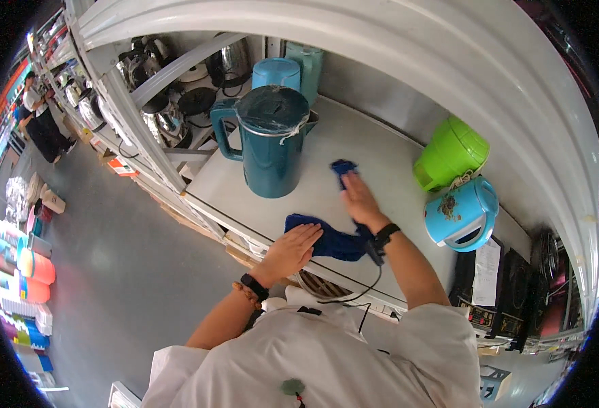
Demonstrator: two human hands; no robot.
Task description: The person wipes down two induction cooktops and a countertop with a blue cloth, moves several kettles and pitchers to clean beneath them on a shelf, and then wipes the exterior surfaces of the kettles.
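Observation:
A dark blue cloth (337, 244) lies bunched across the front of the white shelf board (325, 204), and part of it extends under my right hand. My left hand (290, 251) holds its left end down near the shelf's front edge, fingers stretched over it. Farther in, my right hand (361, 200), slightly blurred, presses another part of the cloth against the board. Left of my right hand stands a dark teal electric kettle (274, 153), its lid covered in clear film. A light blue kettle (457, 211) with a printed pattern lies tilted at the right.
A green appliance (452, 153) leans by the back wall. Behind the teal kettle are a blue container (276, 74) and a pale green jug (307, 69). Metal kettles (164, 122) fill the neighbouring shelf, beyond an upright post (136, 132). A shelf beam (330, 25) crosses overhead. Black cooktops (503, 285) stand right.

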